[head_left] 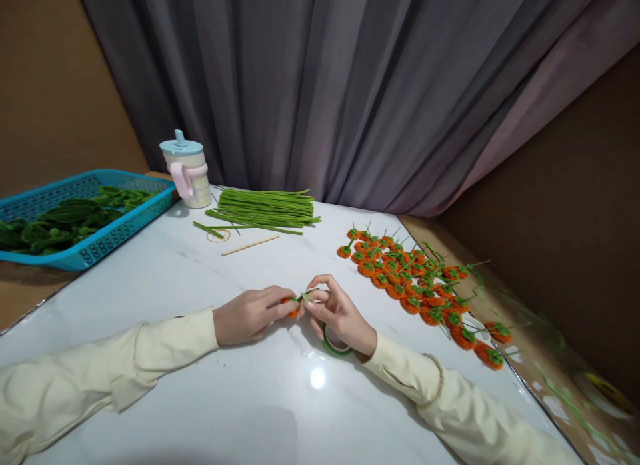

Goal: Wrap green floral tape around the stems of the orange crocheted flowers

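Note:
My left hand (253, 313) is closed on a small fuzzy orange craft fruit (290, 307) with a green top, partly hidden by the fingers. Close against it, my right hand (341, 311) pinches a light green strip of tape (305, 296) at the fruit's stem. A roll of green tape (336, 345) shows below the right palm; whether it rests on the table or hangs from the fingers is unclear. To the right, many similar orange craft fruits (395, 291) with green tops and thin stems lie in rows.
Green fuzzy sticks (263, 208) lie stacked at the table's back, near a thin wooden stick (250, 245) and a rubber band (219, 235). A lidded cup (186, 171) stands beside a blue basket (120, 221) of green leaves. A grey curtain (300, 85) hangs behind.

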`<state>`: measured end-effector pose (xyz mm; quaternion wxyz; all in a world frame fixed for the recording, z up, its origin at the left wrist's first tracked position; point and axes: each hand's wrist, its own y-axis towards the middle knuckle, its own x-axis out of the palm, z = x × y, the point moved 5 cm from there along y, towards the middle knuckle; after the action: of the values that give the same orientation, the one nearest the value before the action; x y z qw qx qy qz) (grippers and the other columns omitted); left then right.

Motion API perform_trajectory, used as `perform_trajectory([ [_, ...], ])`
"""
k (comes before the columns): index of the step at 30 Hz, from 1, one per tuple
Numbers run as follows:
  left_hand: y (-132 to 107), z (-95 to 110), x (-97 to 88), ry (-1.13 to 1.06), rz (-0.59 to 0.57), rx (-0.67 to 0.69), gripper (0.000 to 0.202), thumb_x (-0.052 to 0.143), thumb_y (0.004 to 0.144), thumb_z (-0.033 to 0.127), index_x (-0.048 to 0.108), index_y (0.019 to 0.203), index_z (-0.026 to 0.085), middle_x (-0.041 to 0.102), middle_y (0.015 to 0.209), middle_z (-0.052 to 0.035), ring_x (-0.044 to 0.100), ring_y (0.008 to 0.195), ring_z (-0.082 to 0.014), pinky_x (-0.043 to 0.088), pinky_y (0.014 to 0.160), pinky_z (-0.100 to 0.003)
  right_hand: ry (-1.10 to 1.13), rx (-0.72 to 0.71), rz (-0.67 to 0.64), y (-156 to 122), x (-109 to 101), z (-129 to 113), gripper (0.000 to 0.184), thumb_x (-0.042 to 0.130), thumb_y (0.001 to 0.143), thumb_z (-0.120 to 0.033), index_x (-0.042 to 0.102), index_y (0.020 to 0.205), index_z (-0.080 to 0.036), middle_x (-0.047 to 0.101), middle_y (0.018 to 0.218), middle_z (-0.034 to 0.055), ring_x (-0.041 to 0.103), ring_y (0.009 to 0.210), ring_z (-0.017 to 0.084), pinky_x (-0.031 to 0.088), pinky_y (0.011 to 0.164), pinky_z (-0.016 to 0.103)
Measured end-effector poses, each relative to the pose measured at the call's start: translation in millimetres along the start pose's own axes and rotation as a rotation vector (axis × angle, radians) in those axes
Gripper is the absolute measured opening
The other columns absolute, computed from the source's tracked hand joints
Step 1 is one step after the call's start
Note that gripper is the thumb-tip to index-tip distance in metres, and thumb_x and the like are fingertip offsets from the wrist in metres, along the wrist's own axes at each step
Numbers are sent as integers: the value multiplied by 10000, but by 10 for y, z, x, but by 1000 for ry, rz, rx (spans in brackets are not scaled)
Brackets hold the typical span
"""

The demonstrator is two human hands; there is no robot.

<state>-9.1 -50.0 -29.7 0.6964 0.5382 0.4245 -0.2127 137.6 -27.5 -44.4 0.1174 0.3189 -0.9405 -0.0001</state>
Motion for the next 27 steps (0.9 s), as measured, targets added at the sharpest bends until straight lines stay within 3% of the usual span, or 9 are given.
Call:
perform_trajectory([
  [8, -24, 6, 20, 40, -6, 48, 361, 342, 883, 43, 388, 1228, 141, 601, 1048, -140, 584, 909, -197, 526, 639, -257, -79, 29, -45, -10, 49, 41, 314, 547, 876, -434, 330, 971, -229, 557, 641, -76, 318, 385, 27, 236, 369, 141],
  [20, -34, 10, -3, -10, 89, 35, 320, 344, 914, 83, 374, 1229, 135, 611, 1024, -148, 607, 937, -198, 551, 690, -275, -127, 55, 63, 4, 13, 44, 424, 632, 808, -445, 291, 942, -231, 605, 655, -77, 461, 405, 48, 347, 411, 162],
  [27, -38, 11, -27, 6, 118, 25, 296, 348, 915, 82, 403, 1202, 131, 609, 1021, -151, 608, 956, -202, 562, 705, -285, -156, 91, 36, 38, -3, 40, 365, 646, 777, -478, 452, 825, -172, 631, 656, -17, 537, 448, 73, 419, 471, 210],
])
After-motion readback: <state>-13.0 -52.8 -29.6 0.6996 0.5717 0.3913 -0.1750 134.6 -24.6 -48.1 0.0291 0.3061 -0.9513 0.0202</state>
